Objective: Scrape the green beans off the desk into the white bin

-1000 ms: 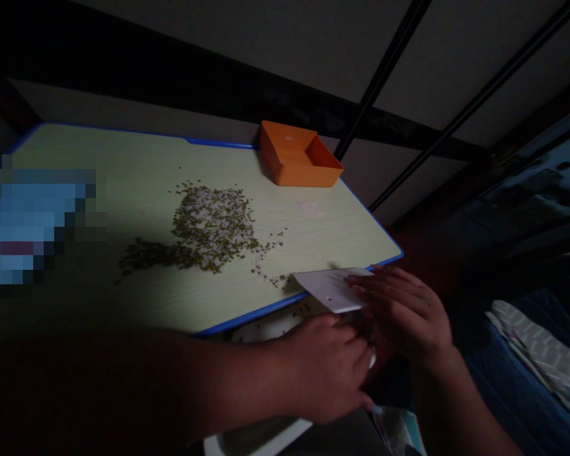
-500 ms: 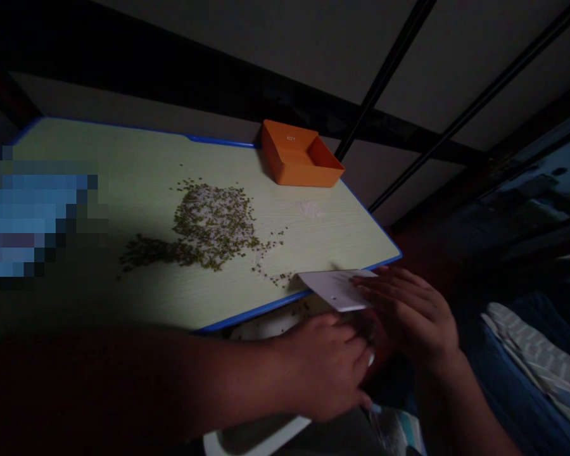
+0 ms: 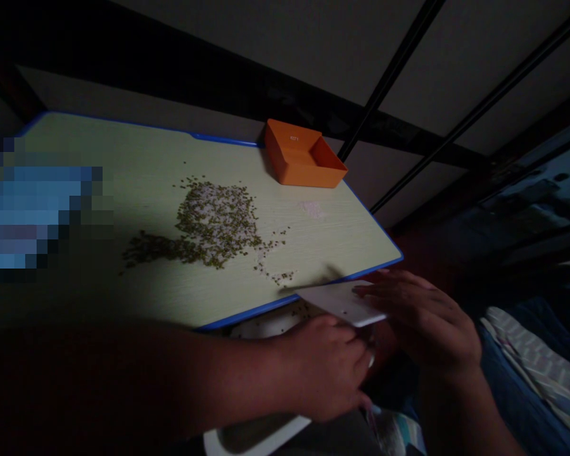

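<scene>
My right hand (image 3: 432, 320) grips a thin white plate (image 3: 335, 301) with a small hole near its edge, fingers on top. The plate tilts at the table's near edge, just beyond the blue border. Below that edge my left hand (image 3: 325, 367) is closed on the rim of a white tray (image 3: 261, 441); its forearm hides much of the tray. A few dark grains lie inside the tray. On the table (image 3: 313, 247) spreads a pile of small green beans (image 3: 216, 221) mixed with whitish grains. A thin trail of them leads toward the plate.
An orange open box (image 3: 308, 168) stands at the table's back right corner, with a small patch of pale grains (image 3: 312, 209) before it. A pixelated blue area (image 3: 23, 209) covers the left side. Striped cloth (image 3: 527, 348) lies at the right.
My right hand has drawn the white plate slightly back and down, off the table's edge and over the tray. My left hand keeps its hold. The view has shifted slightly.
</scene>
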A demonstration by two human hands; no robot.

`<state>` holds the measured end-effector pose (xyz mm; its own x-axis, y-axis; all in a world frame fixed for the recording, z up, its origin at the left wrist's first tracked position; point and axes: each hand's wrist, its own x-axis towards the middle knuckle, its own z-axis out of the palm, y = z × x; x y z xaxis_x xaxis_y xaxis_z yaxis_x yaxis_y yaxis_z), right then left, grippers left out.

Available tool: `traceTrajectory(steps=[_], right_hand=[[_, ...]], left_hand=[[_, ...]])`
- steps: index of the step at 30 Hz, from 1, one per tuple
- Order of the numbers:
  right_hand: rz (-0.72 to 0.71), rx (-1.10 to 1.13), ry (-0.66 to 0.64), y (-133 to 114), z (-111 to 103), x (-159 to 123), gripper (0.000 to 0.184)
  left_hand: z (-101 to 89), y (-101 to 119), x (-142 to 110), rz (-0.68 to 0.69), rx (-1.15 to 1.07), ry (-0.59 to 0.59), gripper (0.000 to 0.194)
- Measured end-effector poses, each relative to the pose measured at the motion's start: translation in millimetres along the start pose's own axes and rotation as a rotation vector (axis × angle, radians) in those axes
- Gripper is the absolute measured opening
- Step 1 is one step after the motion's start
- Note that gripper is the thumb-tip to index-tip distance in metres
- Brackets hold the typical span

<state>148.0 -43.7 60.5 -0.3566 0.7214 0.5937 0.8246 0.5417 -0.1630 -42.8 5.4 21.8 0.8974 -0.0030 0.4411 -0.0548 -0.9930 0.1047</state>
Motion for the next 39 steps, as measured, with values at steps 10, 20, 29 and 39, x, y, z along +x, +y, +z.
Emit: traceTrajectory(steps=[10,20,29,39], right_hand=[[0.177,0.147,-0.031,37,-5,59,0.017],[0.493,0.513,-0.324,66,24,89,0.022],[0.592,0.570,-0.246,67,32,81,0.022],[0.570,0.480,-0.214,52,37,84,0.027]], left_hand=[[-5.4,0,1,0.123,0.117,0.021,0.041],[-7.9,13,0,0.071,0.076,-0.004,0.012],[-8.8,12,-1,0.081,0.106,0.030,0.023],[-10.3,11,0,0.112,0.085,-0.022,0.022]])
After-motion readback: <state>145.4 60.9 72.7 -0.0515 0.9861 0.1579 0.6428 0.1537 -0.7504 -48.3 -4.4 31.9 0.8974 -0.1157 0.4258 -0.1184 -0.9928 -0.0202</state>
